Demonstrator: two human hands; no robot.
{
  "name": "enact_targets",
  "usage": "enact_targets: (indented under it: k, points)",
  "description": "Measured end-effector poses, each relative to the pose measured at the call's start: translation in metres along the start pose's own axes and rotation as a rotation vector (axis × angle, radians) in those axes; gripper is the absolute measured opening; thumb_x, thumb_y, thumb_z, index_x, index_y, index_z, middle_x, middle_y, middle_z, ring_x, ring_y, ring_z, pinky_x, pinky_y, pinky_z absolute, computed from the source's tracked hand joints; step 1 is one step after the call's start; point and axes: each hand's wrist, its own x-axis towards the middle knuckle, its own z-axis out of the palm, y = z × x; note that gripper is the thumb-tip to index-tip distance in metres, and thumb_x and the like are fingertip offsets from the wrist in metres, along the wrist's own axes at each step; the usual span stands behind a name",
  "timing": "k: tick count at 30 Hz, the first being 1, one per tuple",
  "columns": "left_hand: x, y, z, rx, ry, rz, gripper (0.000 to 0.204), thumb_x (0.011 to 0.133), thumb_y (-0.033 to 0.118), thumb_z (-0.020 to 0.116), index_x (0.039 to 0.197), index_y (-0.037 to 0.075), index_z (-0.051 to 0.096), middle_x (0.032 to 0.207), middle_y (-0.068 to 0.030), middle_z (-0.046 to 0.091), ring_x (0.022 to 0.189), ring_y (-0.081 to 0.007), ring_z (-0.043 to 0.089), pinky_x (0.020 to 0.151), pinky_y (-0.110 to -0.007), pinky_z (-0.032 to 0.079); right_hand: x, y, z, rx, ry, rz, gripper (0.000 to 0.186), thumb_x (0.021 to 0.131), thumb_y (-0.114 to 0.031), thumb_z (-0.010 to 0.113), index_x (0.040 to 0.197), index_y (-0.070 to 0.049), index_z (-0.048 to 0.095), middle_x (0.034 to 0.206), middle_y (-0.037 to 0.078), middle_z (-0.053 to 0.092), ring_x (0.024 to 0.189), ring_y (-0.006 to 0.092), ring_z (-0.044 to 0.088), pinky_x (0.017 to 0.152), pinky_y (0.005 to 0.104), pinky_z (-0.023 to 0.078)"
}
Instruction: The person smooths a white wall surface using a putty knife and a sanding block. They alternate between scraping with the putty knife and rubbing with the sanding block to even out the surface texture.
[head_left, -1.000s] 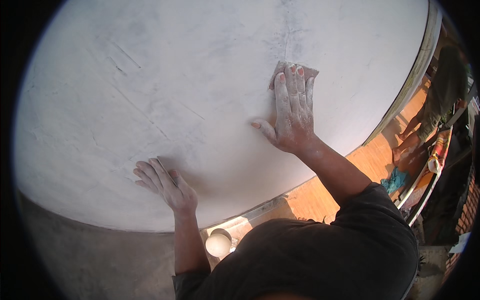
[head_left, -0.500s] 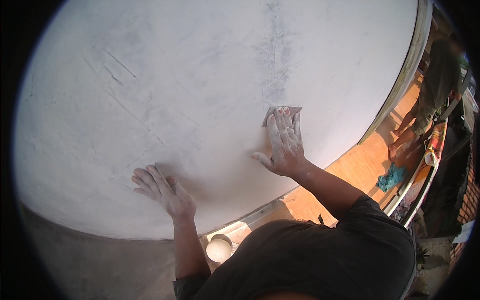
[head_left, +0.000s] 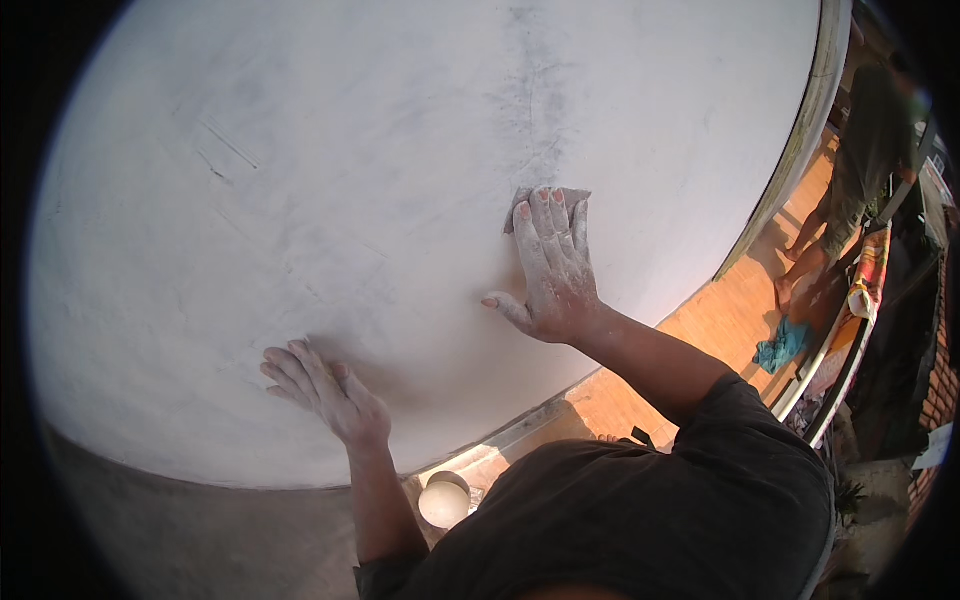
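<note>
Head view: at centre, dusty right hand (head_left: 553, 285), flat, presses grey angular sheet (head_left: 573, 194) to white plastered wall (head_left: 400, 150); grip of left hand (head_left: 340, 405) indeterminable; lower surface looks smoothed, dark upper-centre streak (head_left: 535, 105) unfinished.

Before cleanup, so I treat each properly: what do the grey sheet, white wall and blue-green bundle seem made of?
Grey sheet: probably sandpaper, thin, matte, angular. White wall: seemingly plaster, chalky, with hairline marks. Blue-green bundle: perhaps cloth, crumpled; finish unclear.

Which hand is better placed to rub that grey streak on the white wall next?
Probably the right hand: its fingers press sandpaper against the wall below the streak. The left hand is farther off.
</note>
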Motion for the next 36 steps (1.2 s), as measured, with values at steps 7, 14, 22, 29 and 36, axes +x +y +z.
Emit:
enact_targets:
  k: [7, 14, 22, 29, 36]
  points:
    - [-0.001, 0.000, 0.000, 0.003, 0.023, 0.007, 0.059, 0.107, 0.020, 0.039, 0.160, -0.004, 0.027, 0.170, -0.0243, 0.011, 0.158, -0.0446, 0.001, 0.120, -0.066, -0.006, 0.104, -0.005, -0.023, -0.004, 0.243, -0.060, 0.104, 0.086, -0.062, 0.068, 0.156, 0.006, 0.031, 0.164, 0.028, 0.024, 0.155, 0.0455, 0.017, 0.115, 0.0757, 0.016]
    - [-0.001, -0.001, 0.002, 0.004, -0.007, 0.020, 0.060, 0.110, 0.029, 0.032, 0.161, -0.001, 0.025, 0.170, -0.0243, 0.010, 0.157, -0.0448, -0.004, 0.120, -0.064, -0.009, 0.036, -0.016, -0.019, 0.076, -0.031, -0.040, 0.103, 0.094, -0.061, 0.061, 0.155, 0.013, 0.024, 0.161, 0.037, 0.022, 0.154, 0.0508, 0.013, 0.116, 0.0750, 0.007]
    - [-0.002, -0.006, 0.007, -0.036, 0.023, 0.069, 0.057, 0.109, 0.023, 0.035, 0.159, -0.003, 0.029, 0.170, -0.0249, 0.012, 0.158, -0.0440, -0.003, 0.120, -0.063, -0.012, 0.051, -0.020, -0.006, -0.018, 0.126, -0.121, 0.100, 0.095, -0.060, 0.060, 0.152, 0.016, 0.027, 0.157, 0.041, 0.025, 0.152, 0.0555, 0.014, 0.116, 0.0747, 0.009]
    - [-0.004, -0.010, 0.008, -0.036, 0.026, 0.108, 0.057, 0.111, 0.028, 0.032, 0.159, -0.002, 0.030, 0.170, -0.0235, 0.013, 0.158, -0.0423, -0.003, 0.119, -0.063, -0.014, 0.126, -0.020, -0.035, -0.108, 0.250, -0.123, 0.107, 0.086, -0.060, 0.071, 0.156, 0.008, 0.027, 0.161, 0.033, 0.026, 0.152, 0.0492, 0.023, 0.117, 0.0721, 0.017]
    - [-0.006, -0.013, 0.008, -0.055, 0.049, 0.119, 0.058, 0.112, 0.031, 0.030, 0.158, -0.003, 0.033, 0.169, -0.0241, 0.015, 0.158, -0.0426, -0.003, 0.120, -0.061, -0.014, 0.022, -0.031, 0.011, -0.021, 0.111, -0.107, 0.102, 0.093, -0.067, 0.057, 0.154, 0.010, 0.030, 0.159, 0.038, 0.026, 0.152, 0.0547, 0.017, 0.116, 0.0750, 0.012]
